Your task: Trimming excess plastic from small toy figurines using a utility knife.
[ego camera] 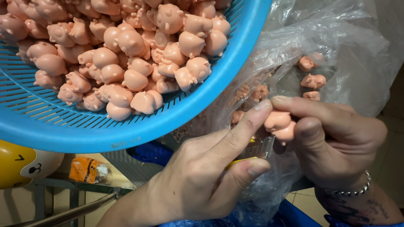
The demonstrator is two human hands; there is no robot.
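Head view of two bare hands trimming a small pink rubber figure. The left hand (202, 176) is closed around a utility knife (256, 149) with a yellow body, thumb and forefinger bracing the metal blade holder, whose tip meets the underside of the figure. The right hand (336, 143), wearing a beaded bracelet (351, 190) at the wrist, pinches the pink figure (281, 125) between thumb and forefinger, so both hands are occupied and neither is spread wide. The figure in hand sits just in front of a clear plastic bag (345, 50), which lies behind and under the hands and contains only a few pink figures (313, 80), some seen dimly through the film. Above and to the left, a blue slotted basket (176, 122) is tilted toward the viewer and carries a large heap of figures (126, 54) of the same kind, piled against one another. Judged from these quantities, the work is at an early stage: one piece is under the blade, a handful appear to rest in the bag, and the bulk of the heap remains in the basket. Whether the bagged pieces are trimmed cannot be told. At lower left lie a yellow and white round toy (21, 162) and a small orange packet (86, 169), beside a metal bar (71, 212).
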